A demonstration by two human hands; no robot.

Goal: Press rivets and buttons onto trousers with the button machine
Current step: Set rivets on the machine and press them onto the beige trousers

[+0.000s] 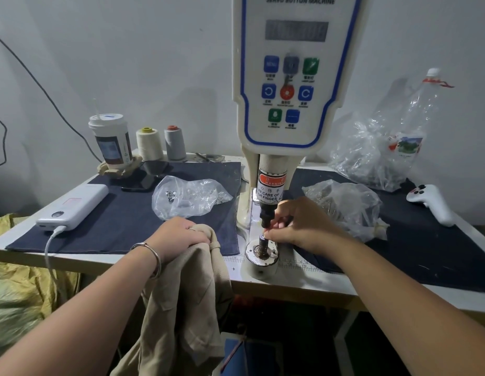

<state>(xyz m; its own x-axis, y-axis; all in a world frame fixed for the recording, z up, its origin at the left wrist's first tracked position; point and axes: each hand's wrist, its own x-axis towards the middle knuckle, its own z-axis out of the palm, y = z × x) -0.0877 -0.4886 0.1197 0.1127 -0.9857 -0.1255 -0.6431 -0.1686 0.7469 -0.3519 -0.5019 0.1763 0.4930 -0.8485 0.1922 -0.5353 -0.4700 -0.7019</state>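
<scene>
Nearest, left hand (179,237) clenched on beige fabric trousers (187,294) hanging lower centre | right hand (298,226) pinching at small dark metal die post (262,241), centre | white servo button machine (287,77) above, upper centre

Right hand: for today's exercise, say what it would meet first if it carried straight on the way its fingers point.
The right hand points left; its fingertips are already at the lower die post under the punch, so probably that post first.

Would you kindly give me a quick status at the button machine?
Left hand grips trousers. Right hand at lower die, under punch.
</scene>
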